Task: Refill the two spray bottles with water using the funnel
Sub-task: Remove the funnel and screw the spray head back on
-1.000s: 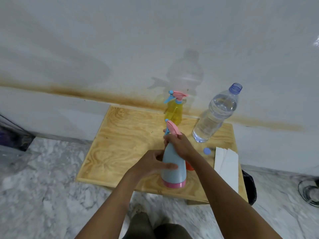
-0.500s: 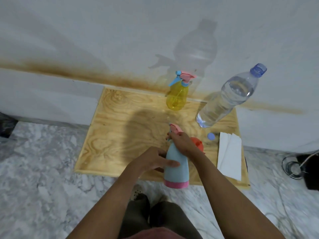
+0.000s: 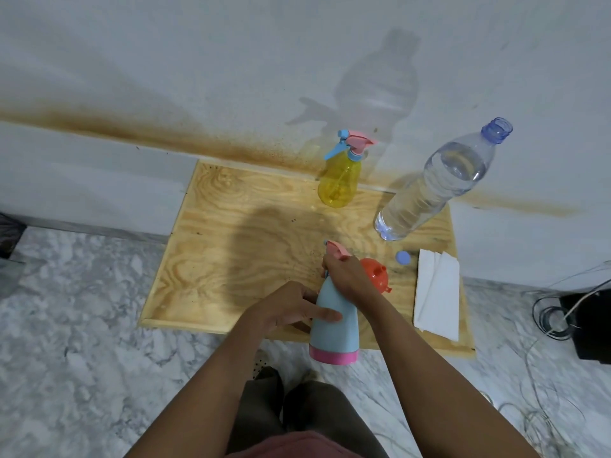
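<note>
1. You're holding the blue spray bottle (image 3: 334,325) at the 5 o'clock edge of the wooden board (image 3: 231,242). Its long axis is running 6 to 12 o'clock, pink base toward you.
2. Its pink trigger head (image 3: 335,249) is pointing away from you, toward about 11 o'clock.
3. Your left hand (image 3: 287,309) is wrapping the bottle's body from 9 o'clock, thumb lying across the front.
4. Your right hand (image 3: 347,276) is curling round the neck just under the trigger head, coming in from 4 o'clock.
5. I cannot tell whether the base is sitting on the board or hanging above its edge.
6. The orange funnel (image 3: 377,276) is lying at 2 o'clock of the bottle, just behind your right wrist and partly hidden by it.
7. The yellow spray bottle (image 3: 339,183) is standing at the board's 12 o'clock edge, against the wall.
8. The uncapped water bottle (image 3: 436,190) is standing at 2 o'clock, with its blue cap (image 3: 403,257) near its foot.
9. White paper napkins (image 3: 436,292) are lying along the 3 o'clock side.
</note>
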A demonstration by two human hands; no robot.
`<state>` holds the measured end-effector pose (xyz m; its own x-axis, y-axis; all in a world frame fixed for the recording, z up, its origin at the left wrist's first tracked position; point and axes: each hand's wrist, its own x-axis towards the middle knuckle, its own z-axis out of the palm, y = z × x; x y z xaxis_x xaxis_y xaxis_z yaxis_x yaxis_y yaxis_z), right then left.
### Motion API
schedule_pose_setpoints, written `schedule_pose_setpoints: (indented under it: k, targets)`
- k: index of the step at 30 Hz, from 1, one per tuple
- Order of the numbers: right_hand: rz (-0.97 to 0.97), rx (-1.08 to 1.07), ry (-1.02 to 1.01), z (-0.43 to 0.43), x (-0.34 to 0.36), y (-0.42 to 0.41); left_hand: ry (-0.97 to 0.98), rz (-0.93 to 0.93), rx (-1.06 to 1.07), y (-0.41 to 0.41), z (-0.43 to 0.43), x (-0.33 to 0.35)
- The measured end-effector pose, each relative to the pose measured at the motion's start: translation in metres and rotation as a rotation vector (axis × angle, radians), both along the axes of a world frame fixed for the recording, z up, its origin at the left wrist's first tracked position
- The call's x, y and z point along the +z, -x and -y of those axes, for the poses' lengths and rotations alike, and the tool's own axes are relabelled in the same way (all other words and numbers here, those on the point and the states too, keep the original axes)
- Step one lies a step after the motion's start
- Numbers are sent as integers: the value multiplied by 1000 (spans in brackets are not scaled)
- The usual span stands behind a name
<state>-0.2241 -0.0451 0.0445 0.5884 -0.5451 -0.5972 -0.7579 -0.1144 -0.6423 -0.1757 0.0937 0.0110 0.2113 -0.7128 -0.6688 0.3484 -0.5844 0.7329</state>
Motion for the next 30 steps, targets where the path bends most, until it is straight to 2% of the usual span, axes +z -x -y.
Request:
schedule_pose_setpoints:
  k: [21,30]
  targets:
    - [4,5,11,6,8,16,21,17,-9,13,6,9]
    - [132,43,56,8,16,15,58,88,-37,9,10,17]
